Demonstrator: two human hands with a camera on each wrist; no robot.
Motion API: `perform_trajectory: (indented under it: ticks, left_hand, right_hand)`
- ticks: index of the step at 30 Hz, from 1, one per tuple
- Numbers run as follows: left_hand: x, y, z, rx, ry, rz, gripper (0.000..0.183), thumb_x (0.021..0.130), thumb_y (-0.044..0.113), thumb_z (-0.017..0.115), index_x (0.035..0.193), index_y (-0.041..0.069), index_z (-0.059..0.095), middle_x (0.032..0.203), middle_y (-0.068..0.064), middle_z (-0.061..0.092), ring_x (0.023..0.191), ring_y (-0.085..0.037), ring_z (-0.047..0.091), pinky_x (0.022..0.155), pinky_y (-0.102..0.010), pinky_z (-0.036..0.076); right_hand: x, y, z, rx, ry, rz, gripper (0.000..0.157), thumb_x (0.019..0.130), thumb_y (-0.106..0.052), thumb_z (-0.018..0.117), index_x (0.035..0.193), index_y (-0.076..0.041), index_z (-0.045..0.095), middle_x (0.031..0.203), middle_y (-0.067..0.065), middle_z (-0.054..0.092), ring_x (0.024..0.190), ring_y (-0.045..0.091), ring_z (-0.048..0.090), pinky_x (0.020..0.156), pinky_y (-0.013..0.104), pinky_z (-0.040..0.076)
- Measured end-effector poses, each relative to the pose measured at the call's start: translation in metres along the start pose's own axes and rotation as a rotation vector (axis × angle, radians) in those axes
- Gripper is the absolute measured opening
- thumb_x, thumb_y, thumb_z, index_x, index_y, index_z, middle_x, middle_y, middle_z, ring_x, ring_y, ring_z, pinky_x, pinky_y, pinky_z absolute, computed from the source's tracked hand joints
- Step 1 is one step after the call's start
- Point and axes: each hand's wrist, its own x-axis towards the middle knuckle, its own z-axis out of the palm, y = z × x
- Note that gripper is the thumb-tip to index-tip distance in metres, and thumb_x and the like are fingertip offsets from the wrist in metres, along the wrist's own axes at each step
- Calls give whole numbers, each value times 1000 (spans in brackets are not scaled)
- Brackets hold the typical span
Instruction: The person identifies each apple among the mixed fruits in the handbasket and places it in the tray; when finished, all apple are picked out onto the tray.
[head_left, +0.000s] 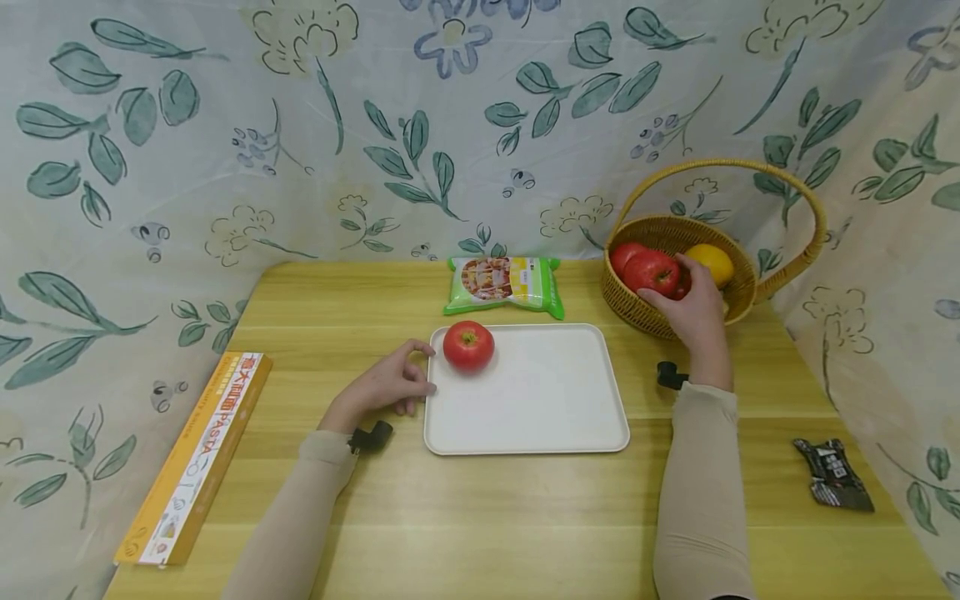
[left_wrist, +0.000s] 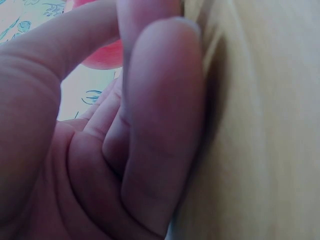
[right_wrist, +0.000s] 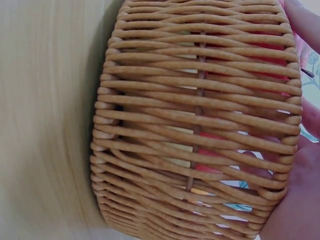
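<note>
My right hand [head_left: 697,308] reaches over the rim of a wicker basket [head_left: 633,304] and grips a red apple [head_left: 651,272] between thumb and fingers. Another red apple [head_left: 624,254] and a yellow fruit, perhaps a lemon [head_left: 711,263], lie in the basket beside it. In the right wrist view the woven side [right_wrist: 200,115] fills most of the picture, with red showing through gaps. My left hand [head_left: 386,379], fingers loosely bent, touches the left edge of a white tray [head_left: 540,392]. A red apple [head_left: 468,346] sits in that tray's far left corner.
Behind the tray lies a green snack packet [head_left: 504,286]. A long yellow pasta box [head_left: 195,458] is at the table's left side, and a small black wrapped packet [head_left: 834,475] at the right. The basket's tall handle [head_left: 817,217] arches above it. Patterned cloth [head_left: 450,125] hangs behind the table.
</note>
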Motion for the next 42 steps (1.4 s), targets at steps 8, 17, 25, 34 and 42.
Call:
perform_trajectory:
  ticks: [8,17,25,34,42]
  left_hand:
    - [-1,0,0,-10,2,-2,67,93,21,82,146,20,41,85,-8,70,57,-19,63,53,-29,55]
    - [-2,2,1,-14,6,4,66,93,21,82,145,21,42,85,-8,71,56,-19,63,52,-28,54]
    - [-3,3,0,-18,3,1,65,94,20,81,146,20,41,85,-8,70,56,-19,62,52,-28,54]
    - [-2,2,0,-5,-2,8,66,94,22,81,146,19,41,85,-9,70,55,-19,62,52,-29,55]
    - [-1,2,1,0,-1,1,66,93,23,81,146,20,41,86,-8,70,56,-18,62,53,-28,55]
  right_hand:
    - [1,-1,0,-17,-4,-7,102,93,-52,78,169,-12,22,173,21,27,154,48,32,125,69,31]
    - [0,-2,1,0,3,-1,99,94,-49,78,169,-12,24,173,21,30,154,47,33,125,66,33]
    - [0,-4,2,19,37,34,97,93,-48,80,168,-14,28,172,18,32,154,44,35,126,62,35]
    - [-2,-3,3,40,113,39,94,92,-50,80,166,-15,33,170,14,36,154,39,36,128,59,34]
    - [-5,-10,-1,86,163,28,89,91,-47,82,164,-16,39,166,13,40,151,35,40,127,56,36]
